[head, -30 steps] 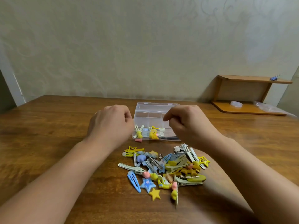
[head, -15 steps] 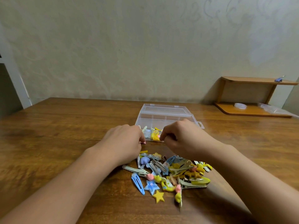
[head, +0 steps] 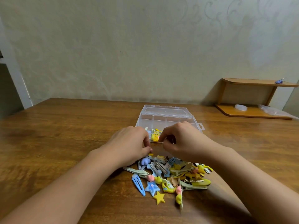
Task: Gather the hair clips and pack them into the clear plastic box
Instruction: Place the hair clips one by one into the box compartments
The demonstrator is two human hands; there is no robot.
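Our left hand (head: 129, 145) sits with its fingers curled at the far left edge of the pile of hair clips (head: 169, 173); a small pink-tipped piece shows at its fingertips, but we cannot tell whether it is pinched or merely touched. Our right hand (head: 181, 141) hovers with curled fingers over the near edge of the clear plastic box (head: 163, 117), its index tip just beside the yellow clips (head: 155, 135) already lying in the near compartment; whether it holds a clip is hidden by the hand itself. The box stands open on the wooden table (head: 64, 135), just beyond both hands, its lid folded back toward the wall. The pile lies directly toward us from the hands, between the two forearms, with its long axis running left to right. We judge both hands about equally near the pile; the left is nearer the blue snap clip (head: 138, 184) and blue star clip (head: 152, 188), the right nearer the yellow clips at the right end. Most clips remain unpacked.
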